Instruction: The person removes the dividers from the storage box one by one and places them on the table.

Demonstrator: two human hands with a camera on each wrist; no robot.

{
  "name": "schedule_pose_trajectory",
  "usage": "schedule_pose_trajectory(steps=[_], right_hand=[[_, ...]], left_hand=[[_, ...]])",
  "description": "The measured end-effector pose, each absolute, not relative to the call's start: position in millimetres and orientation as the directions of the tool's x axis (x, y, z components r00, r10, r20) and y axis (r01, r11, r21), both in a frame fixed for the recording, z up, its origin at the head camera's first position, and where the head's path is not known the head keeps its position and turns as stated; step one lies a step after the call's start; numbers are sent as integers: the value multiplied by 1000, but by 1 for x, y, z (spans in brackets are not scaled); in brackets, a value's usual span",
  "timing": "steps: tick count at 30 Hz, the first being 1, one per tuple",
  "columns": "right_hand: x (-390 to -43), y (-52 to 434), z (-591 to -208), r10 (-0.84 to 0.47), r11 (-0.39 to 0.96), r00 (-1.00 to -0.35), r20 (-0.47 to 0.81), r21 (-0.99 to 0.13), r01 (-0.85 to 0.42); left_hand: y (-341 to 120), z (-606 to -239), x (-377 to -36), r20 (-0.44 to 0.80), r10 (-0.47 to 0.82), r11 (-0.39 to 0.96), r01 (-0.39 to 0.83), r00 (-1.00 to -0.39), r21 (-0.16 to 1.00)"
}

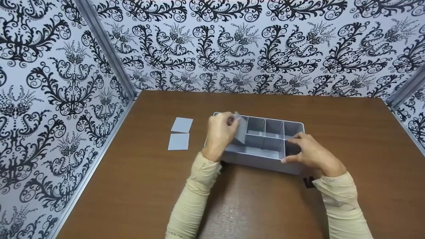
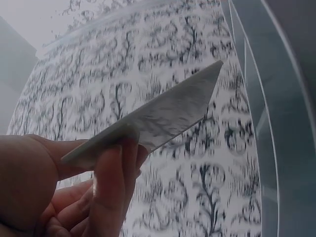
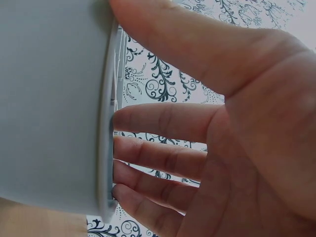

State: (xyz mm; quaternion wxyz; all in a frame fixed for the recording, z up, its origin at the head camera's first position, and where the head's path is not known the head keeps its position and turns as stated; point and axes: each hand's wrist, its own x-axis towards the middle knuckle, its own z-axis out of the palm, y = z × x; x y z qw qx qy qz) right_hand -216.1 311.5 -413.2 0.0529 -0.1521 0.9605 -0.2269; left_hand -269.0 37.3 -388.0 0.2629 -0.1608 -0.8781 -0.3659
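Note:
My left hand pinches a thin, flat grey panel between thumb and fingers. The panel is held tilted over the left end of a grey compartment box. In the left wrist view the panel slants up from the fingers. My right hand is at the box's right end, its thumb at the front rim and its fingers farther back. In the right wrist view the fingers are nearly straight and spread, with their tips right at the box rim. Thin dividers split the box into several compartments.
Two flat, light grey panels, a rear one and a front one, lie on the brown table left of the box. Patterned walls rise behind and beside the table. A small black item shows beside the right wrist.

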Motion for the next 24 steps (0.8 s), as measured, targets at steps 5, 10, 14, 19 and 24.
schedule_pose_trajectory(steps=[5, 10, 14, 19, 24], right_hand=[[-216, 311, -415, -317, 846, -948, -35, -461, -266], [-217, 311, -415, -320, 846, -947, -33, -460, -269], [-217, 312, -415, -318, 845, -948, -34, -463, -267], [-217, 312, -415, -320, 846, -947, -30, -460, -271], [-217, 313, -415, -322, 848, -946, -28, -453, -275]], left_hand=[[-3, -387, -271, 554, 10, 670, 417, -833, 615], [-44, -385, -270, 563, -57, 675, 384, -824, 630], [-71, -385, -269, 507, -107, 691, 303, -855, 656], [-95, -388, -268, 446, -149, 713, 217, -883, 667], [-107, -389, -270, 419, -176, 720, 173, -891, 672]])
